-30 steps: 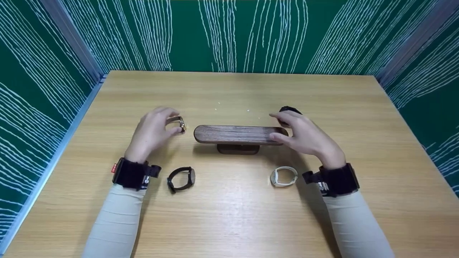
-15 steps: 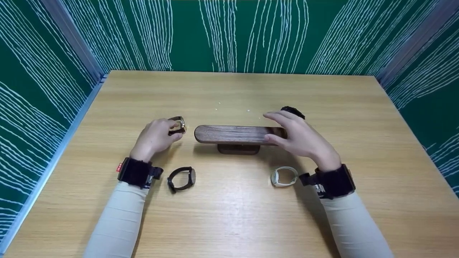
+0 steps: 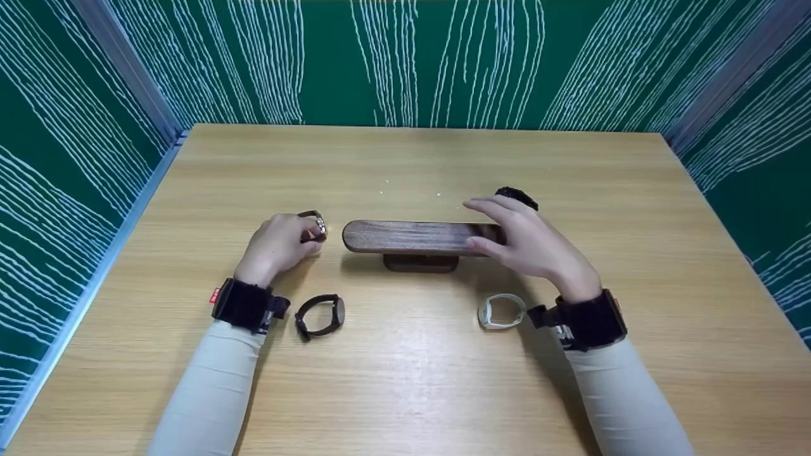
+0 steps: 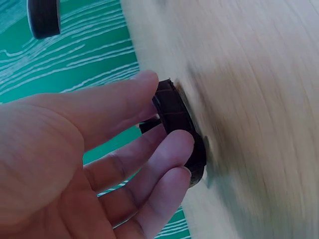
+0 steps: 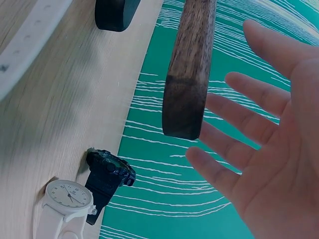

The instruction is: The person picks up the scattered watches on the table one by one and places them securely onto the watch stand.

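Observation:
My left hand (image 3: 275, 247) pinches a wristwatch (image 3: 320, 226) with a dark strap and a gold-toned case, left of the wooden stand. In the left wrist view, thumb and fingers meet the strap (image 4: 172, 107) close over the table. The dark brown stand (image 3: 412, 237) has a long rounded bar on a short base. Over its right end hovers my right hand (image 3: 526, 237), fingers spread and fairly straight. The right wrist view shows that palm (image 5: 279, 144) beside the end of the bar (image 5: 187, 79), holding nothing.
A black watch (image 3: 518, 196) lies behind the right hand. Nearer the front are a white watch (image 3: 500, 311) on the right and another black-strapped watch (image 3: 321, 316) on the left. Green walls with white lines border the wooden table (image 3: 405, 392).
My left hand has come slightly nearer and to the right, and its fingers have closed on the watch, which shifted a little. My right hand has drifted slightly left over the bar.

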### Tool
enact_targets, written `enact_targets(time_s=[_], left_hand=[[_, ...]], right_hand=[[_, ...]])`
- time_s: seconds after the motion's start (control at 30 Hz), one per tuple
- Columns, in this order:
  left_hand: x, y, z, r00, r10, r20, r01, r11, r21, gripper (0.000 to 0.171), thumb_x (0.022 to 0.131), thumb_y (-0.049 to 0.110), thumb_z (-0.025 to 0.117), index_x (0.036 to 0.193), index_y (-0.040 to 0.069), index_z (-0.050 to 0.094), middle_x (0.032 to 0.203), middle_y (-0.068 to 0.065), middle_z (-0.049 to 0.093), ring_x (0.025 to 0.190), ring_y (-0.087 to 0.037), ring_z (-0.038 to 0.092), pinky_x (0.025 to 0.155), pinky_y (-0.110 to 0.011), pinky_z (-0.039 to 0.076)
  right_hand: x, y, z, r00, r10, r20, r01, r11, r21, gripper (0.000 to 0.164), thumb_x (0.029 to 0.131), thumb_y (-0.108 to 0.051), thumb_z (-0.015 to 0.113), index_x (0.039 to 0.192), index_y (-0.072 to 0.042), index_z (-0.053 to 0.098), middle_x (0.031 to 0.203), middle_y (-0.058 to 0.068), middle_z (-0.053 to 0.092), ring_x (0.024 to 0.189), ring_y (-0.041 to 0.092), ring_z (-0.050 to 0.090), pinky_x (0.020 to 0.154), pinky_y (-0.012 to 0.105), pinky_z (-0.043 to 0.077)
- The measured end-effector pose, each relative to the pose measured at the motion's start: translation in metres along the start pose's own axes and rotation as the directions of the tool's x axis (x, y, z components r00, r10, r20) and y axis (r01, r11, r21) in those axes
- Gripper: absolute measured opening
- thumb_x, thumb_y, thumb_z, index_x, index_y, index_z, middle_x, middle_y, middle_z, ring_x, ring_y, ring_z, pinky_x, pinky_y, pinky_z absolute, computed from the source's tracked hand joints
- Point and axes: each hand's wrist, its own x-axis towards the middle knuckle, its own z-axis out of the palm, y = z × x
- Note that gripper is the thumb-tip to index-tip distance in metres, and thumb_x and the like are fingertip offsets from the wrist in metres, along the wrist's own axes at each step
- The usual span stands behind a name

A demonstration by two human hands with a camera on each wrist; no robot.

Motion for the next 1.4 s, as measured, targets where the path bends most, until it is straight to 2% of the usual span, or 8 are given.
enact_targets(time_s=[0.3, 0.63, 0.87, 1.0, 1.17, 1.4], left_hand=[[0.003, -0.001, 0.005, 0.999, 0.026, -0.046, -0.026, 1.000, 0.002, 0.008, 0.095, 0.010, 0.078, 0.103, 0.009, 0.080, 0.113, -0.012, 0.079, 0.114, -0.039, 0.070, 0.105, -0.058, 0.050], [-0.001, 0.000, -0.005, 0.998, 0.012, -0.069, -0.015, 0.999, -0.039, 0.008, 0.100, 0.007, 0.071, 0.104, 0.006, 0.078, 0.111, -0.015, 0.079, 0.110, -0.038, 0.071, 0.104, -0.057, 0.052], [-0.004, 0.005, -0.014, 0.997, 0.001, -0.073, -0.005, 0.998, -0.063, 0.009, 0.103, 0.008, 0.065, 0.107, 0.006, 0.073, 0.111, -0.015, 0.077, 0.106, -0.037, 0.070, 0.099, -0.056, 0.053], [-0.004, 0.009, -0.016, 0.994, 0.003, -0.113, -0.013, 0.996, -0.090, 0.008, 0.099, 0.011, 0.070, 0.106, 0.007, 0.072, 0.112, -0.014, 0.077, 0.109, -0.038, 0.070, 0.101, -0.057, 0.052], [-0.005, 0.015, -0.019, 0.983, 0.033, -0.178, -0.050, 0.994, -0.096, 0.017, 0.093, 0.013, 0.081, 0.106, 0.007, 0.071, 0.114, -0.014, 0.077, 0.114, -0.038, 0.069, 0.104, -0.055, 0.051], [-0.010, 0.033, -0.028, 0.965, 0.089, -0.248, -0.119, 0.987, -0.109, 0.025, 0.089, 0.016, 0.087, 0.106, 0.008, 0.072, 0.110, -0.010, 0.077, 0.109, -0.033, 0.071, 0.101, -0.050, 0.054]], right_hand=[[0.000, -0.001, 0.000, 1.000, 0.007, 0.003, -0.007, 1.000, 0.000, 0.061, 0.100, -0.033, 0.077, 0.152, -0.010, 0.057, 0.155, 0.013, 0.056, 0.146, 0.035, 0.048, 0.121, 0.055, 0.036], [-0.001, -0.001, 0.000, 1.000, 0.021, 0.007, -0.021, 1.000, 0.004, 0.060, 0.100, -0.032, 0.077, 0.152, -0.011, 0.057, 0.155, 0.013, 0.056, 0.146, 0.035, 0.047, 0.121, 0.056, 0.036], [0.001, 0.000, 0.001, 1.000, -0.017, -0.004, 0.017, 1.000, 0.000, 0.058, 0.100, -0.029, 0.077, 0.151, -0.008, 0.058, 0.151, 0.014, 0.058, 0.141, 0.034, 0.052, 0.118, 0.054, 0.040], [0.001, 0.001, 0.001, 1.000, -0.026, -0.010, 0.026, 1.000, -0.004, 0.058, 0.100, -0.029, 0.077, 0.150, -0.007, 0.058, 0.150, 0.015, 0.059, 0.140, 0.034, 0.052, 0.118, 0.054, 0.040], [0.001, 0.000, 0.000, 1.000, -0.025, -0.010, 0.025, 1.000, -0.004, 0.057, 0.100, -0.027, 0.077, 0.150, -0.008, 0.058, 0.151, 0.014, 0.058, 0.140, 0.034, 0.052, 0.118, 0.054, 0.040], [0.000, -0.004, 0.000, 0.999, -0.032, -0.025, 0.032, 0.999, -0.006, 0.055, 0.100, -0.026, 0.076, 0.150, -0.009, 0.059, 0.150, 0.014, 0.059, 0.139, 0.033, 0.053, 0.117, 0.053, 0.041]])
